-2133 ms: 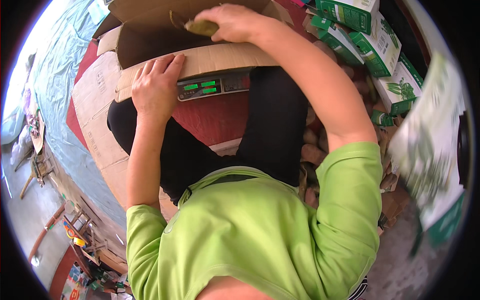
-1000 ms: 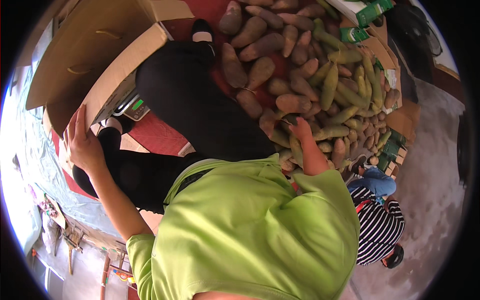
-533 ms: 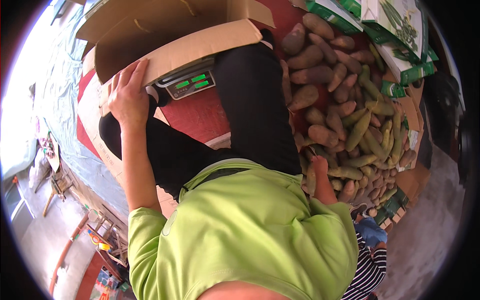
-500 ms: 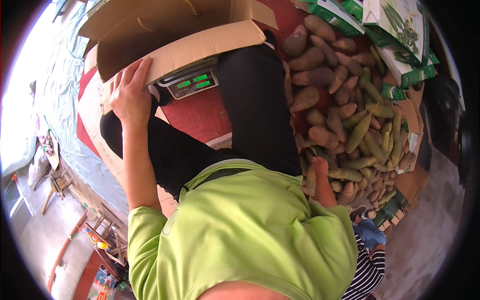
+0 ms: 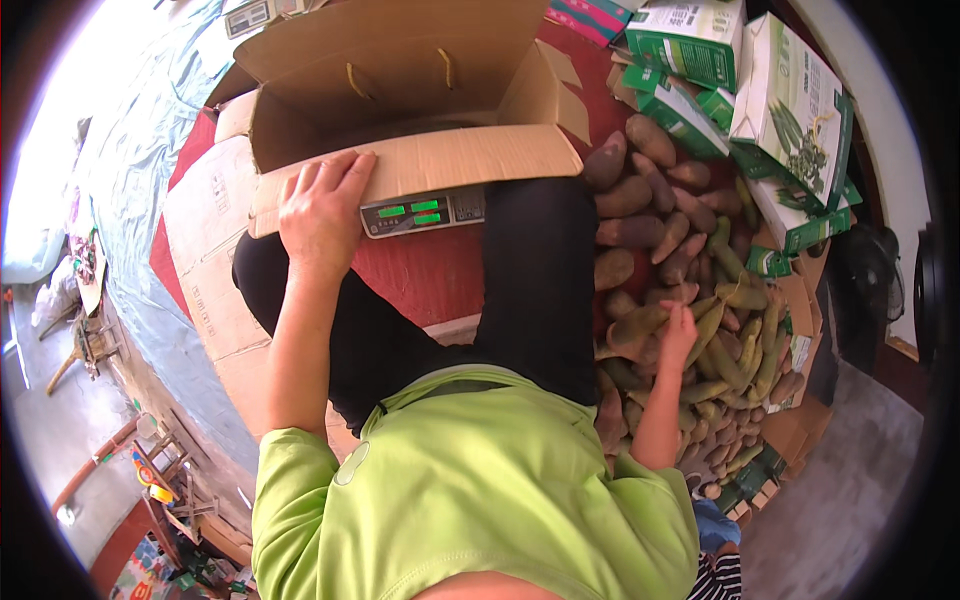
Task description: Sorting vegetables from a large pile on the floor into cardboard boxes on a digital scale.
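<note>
A brown cardboard box (image 5: 430, 165) stands open in front of me, with yellow cord handles on its far wall. My left hand (image 5: 322, 215) grips the near flap at its left end, fingers laid over the cardboard and thumb hidden. Under the flap a digital scale (image 5: 420, 215) shows its lit green display. To the right of my leg, my right hand (image 5: 680, 330) is closed, seemingly pinching the end of a green radish (image 5: 638, 326) above the pile. Reddish-brown roots (image 5: 628, 197) and more green radishes (image 5: 765, 350) lie heaped around it.
White and green printed cartons (image 5: 785, 120) stack up at the far right. Flattened cardboard (image 5: 225, 270) and pale blue sheeting (image 5: 150, 270) cover the left side. Beside my right sleeve, a person in striped clothing (image 5: 722, 575) shows in part. Red flooring (image 5: 400, 285) lies between my legs.
My right hand has risen from low in the pile, the green radish now lifted beside it. My left hand stays on the flap. The whole view has shifted, showing more of the box.
</note>
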`<action>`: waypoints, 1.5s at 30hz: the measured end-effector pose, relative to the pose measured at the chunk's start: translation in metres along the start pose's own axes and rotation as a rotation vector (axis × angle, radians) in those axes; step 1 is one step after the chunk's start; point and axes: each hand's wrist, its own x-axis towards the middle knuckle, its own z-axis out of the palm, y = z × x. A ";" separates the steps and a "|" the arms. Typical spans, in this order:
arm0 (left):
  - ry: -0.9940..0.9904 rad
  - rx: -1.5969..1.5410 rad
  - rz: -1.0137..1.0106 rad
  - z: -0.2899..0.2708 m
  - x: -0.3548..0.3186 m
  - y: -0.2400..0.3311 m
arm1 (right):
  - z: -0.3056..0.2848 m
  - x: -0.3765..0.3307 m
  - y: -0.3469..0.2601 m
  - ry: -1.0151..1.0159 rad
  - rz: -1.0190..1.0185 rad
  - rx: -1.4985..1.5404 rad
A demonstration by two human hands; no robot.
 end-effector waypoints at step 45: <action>-0.096 0.022 0.008 0.011 -0.001 -0.002 | 0.092 0.047 -0.111 -0.013 -0.321 0.349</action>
